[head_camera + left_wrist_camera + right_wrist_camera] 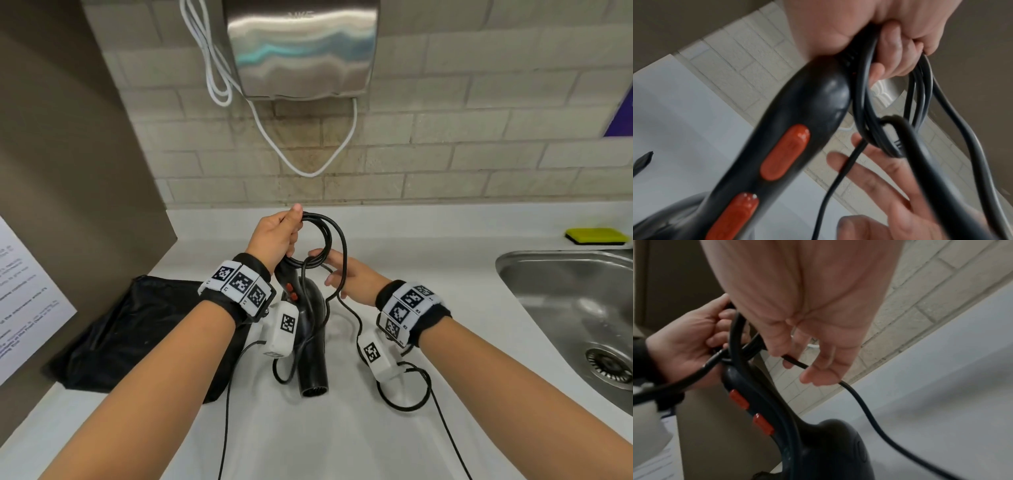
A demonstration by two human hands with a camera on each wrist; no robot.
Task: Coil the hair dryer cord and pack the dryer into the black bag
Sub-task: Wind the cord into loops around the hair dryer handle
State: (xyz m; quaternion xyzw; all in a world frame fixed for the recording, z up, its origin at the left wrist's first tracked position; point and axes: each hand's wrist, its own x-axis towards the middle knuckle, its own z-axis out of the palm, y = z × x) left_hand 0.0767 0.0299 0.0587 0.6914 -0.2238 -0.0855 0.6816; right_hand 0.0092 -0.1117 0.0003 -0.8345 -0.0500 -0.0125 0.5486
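The black hair dryer (310,342) with orange switches hangs nozzle-down over the white counter (445,342). My left hand (279,236) grips the top of its handle (787,129) together with several loops of black cord (325,236). The same coil (920,97) is clamped under my curled fingers. My right hand (342,274) sits just right of the coil with relaxed fingers (818,369), and the loose cord (859,402) runs across them. The rest of the cord (404,387) lies looped on the counter. The black bag (137,329) lies flat to the left.
A steel sink (565,291) is at the right, with a yellow sponge (596,235) behind it. A metal hand dryer (301,48) with a white cable (308,171) hangs on the tiled wall. A brown panel and a printed sheet (24,301) are at the left.
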